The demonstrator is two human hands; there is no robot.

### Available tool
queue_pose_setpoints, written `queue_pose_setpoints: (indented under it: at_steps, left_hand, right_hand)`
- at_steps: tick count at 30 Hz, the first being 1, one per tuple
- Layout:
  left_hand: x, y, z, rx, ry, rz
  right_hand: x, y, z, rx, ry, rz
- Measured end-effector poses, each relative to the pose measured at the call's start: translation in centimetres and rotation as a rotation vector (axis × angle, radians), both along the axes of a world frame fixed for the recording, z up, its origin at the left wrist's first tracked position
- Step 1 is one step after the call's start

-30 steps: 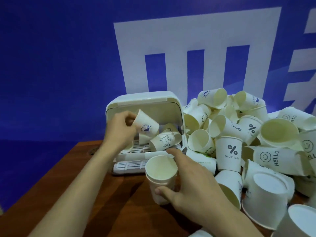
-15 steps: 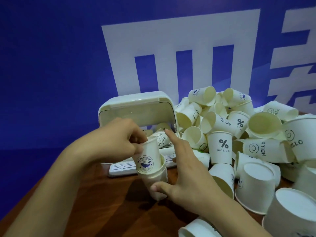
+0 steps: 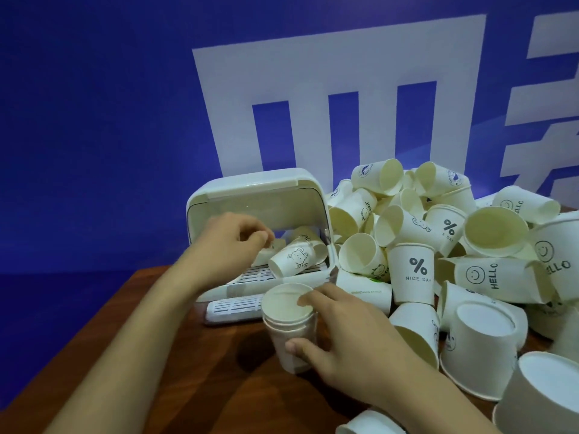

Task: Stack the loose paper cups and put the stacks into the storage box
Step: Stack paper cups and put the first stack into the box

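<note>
The left hand (image 3: pixel 233 242) reached into the open front of the white storage box (image 3: pixel 250 189), w/ fingers curled and pinching at a small cup (image 3: pixel 266 253) lying inside; too blurry to say if it truly held it. The box sat near the back edge of the brown bench (image 3: pixel 156 371). A bear cup (image 3: pixel 293 258) lay on its side in there, right beside that hand. Just in front of the box stood the cup stack (image 3: pixel 289 327), mouth up, a few cups nested. The right hand (image 3: pixel 347 336) gripped it, thumb low on the side, a finger over the rim. The big cup pile (image 3: pixel 454 245) filled the right side of the bench, incl. a "NICE DAY" cup (image 3: pixel 412 274) standing upside down.
</note>
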State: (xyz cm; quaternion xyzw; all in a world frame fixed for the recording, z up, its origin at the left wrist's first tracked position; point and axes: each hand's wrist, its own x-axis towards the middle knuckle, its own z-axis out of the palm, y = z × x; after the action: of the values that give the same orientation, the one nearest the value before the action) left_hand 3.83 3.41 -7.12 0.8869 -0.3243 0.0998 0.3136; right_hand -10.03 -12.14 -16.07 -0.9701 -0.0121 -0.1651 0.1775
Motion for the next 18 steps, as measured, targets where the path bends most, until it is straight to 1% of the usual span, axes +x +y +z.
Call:
queue_pose_setpoints:
  at_steps: [1,4,7,9,10,12,14,15,16,18]
  left_hand:
    - [1.0,-0.2,-1.0,-0.005,-0.001,0.049]
    - [3.9,-0.9,-3.9,0.101,0.024,0.131]
    - [5.8,-2.5,-4.9,0.135,0.019,0.147]
    - [6.8,-3.9,-5.3,0.16,0.025,0.167]
    - [7.4,-4.6,-5.6,0.2,0.028,0.196]
    - [8.2,-5.9,-6.5,0.337,0.044,0.236]
    - [9.1,-6.8,-7.0,0.472,0.099,0.181]
    - [9.4,-7.1,-7.0,0.503,0.135,0.151]
    - [9.7,-7.2,-7.0,0.511,0.158,0.13]
    - [9.7,-7.4,-7.0,0.488,0.132,0.125]
  right_hand:
    - [0.0,0.1,0.0,0.004,0.006,-0.003]
    - [0.0,0.4,-0.3,0.015,0.058,-0.011]
    - [0.1,0.7,-0.3,-0.026,0.139,0.0]
    - [0.3,0.7,-0.2,-0.034,0.153,-0.003]
    - [0.5,0.7,-0.2,-0.046,0.157,-0.008]
    - [0.8,0.6,-0.1,-0.065,0.175,-0.012]
    - [1.0,0.4,0.0,-0.064,0.183,-0.004]
    - [1.0,0.3,0.0,-0.064,0.181,0.0]
    - [1.1,0.2,0.0,-0.064,0.176,0.0]
    - [1.0,0.0,0.0,-0.06,0.168,-0.002]
